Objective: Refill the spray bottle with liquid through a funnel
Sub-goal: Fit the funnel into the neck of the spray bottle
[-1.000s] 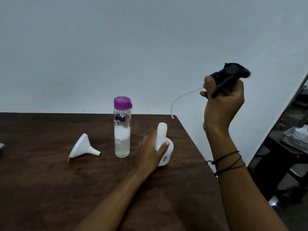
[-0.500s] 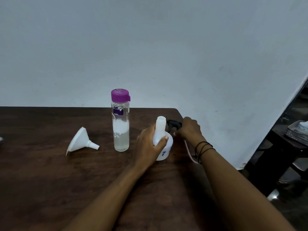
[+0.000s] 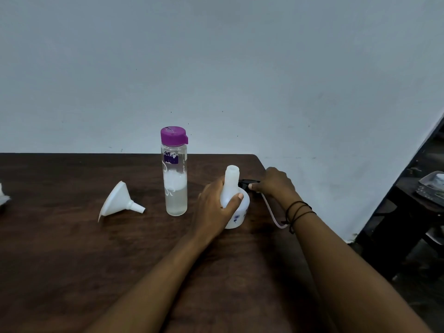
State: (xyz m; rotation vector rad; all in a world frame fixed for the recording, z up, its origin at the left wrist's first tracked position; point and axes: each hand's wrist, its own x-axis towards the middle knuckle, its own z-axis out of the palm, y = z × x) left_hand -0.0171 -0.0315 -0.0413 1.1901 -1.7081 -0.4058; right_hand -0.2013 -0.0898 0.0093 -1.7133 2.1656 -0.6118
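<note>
A small white spray bottle (image 3: 234, 188) stands upright on the dark wooden table (image 3: 72, 260), its neck uncapped. My left hand (image 3: 215, 207) grips its body. Just right of it my right hand (image 3: 274, 182) holds the black spray head (image 3: 247, 181) down at the table surface; its clear dip tube (image 3: 272, 216) trails toward me past my wrist. A white funnel (image 3: 119, 200) lies on its side at the left. Between funnel and spray bottle stands a clear bottle (image 3: 175, 183) with a purple cap, partly filled with clear liquid.
The table's right edge runs close beside my right arm, and its far edge meets a pale wall. A dark side table (image 3: 413, 212) with a tray (image 3: 432, 186) stands lower at the far right. Something white (image 3: 3, 198) shows at the left frame edge.
My right hand brought the spray head down from mid-air to the table beside the spray bottle. My left hand kept its grip on the bottle.
</note>
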